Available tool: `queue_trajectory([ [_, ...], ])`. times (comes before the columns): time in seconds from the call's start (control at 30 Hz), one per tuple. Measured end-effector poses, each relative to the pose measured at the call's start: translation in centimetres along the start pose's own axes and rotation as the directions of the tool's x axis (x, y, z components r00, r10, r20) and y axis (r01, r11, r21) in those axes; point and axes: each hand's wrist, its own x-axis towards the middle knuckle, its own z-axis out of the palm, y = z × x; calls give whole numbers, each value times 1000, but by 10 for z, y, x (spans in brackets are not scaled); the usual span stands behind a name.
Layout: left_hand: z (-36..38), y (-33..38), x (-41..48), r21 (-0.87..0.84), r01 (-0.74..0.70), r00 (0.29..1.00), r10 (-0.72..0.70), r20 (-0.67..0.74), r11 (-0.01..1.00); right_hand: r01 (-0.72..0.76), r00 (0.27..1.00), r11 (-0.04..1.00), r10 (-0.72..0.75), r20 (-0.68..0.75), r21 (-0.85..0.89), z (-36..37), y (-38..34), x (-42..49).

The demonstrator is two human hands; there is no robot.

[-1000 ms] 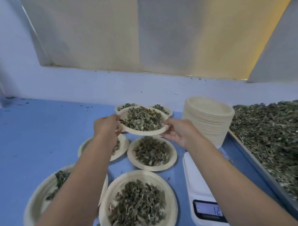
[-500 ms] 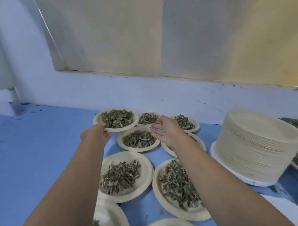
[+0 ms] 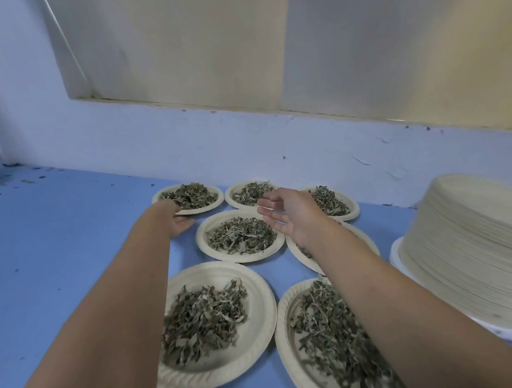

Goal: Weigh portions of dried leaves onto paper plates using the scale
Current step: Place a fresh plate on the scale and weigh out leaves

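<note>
My left hand [image 3: 178,219] meets the near rim of the far-left plate [image 3: 218,197], grip unclear; my right hand [image 3: 291,215] hovers spread. Light and floppy, I judge: lift from underneath.

Single head-worn view, looking forward and down, close over blue table [image 3: 60,246], facing white wall [image 3: 246,141].

Both arms bare, stretched forward, forearms converging. Left hand [image 3: 175,219] is back-up with the thumb out to the right. Its fingers are hidden behind the knuckles, so grip unclear. Right hand [image 3: 291,218] is raised, fingers loosely straight and slightly spread, pointing left, holding nothing.
</note>
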Motion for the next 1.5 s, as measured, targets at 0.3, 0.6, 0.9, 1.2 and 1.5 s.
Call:
queue_trajectory([
  [0.3,-1,-6,-11,-18,-89,993,90,74,996,4,1000,1000,-5,28,27,4,0,-1],
  [0.6,26,-5,-2,-262,103,943,-10,333,960,18,999,999,-17,49,-31,-8,2,3],
  [0.9,21,-11,14,-349,-7,985,67,161,937,17,999,999,-15,50,-41,-13,8,4],
  [1.2,28,-8,22,-426,-64,984,128,122,903,22,999,997,-19,48,-72,-18,9,6],
  [1.5,34,-3,-33,-179,-43,972,82,218,983,40,998,999,-38,58,-30,-19,-13,-29],
])
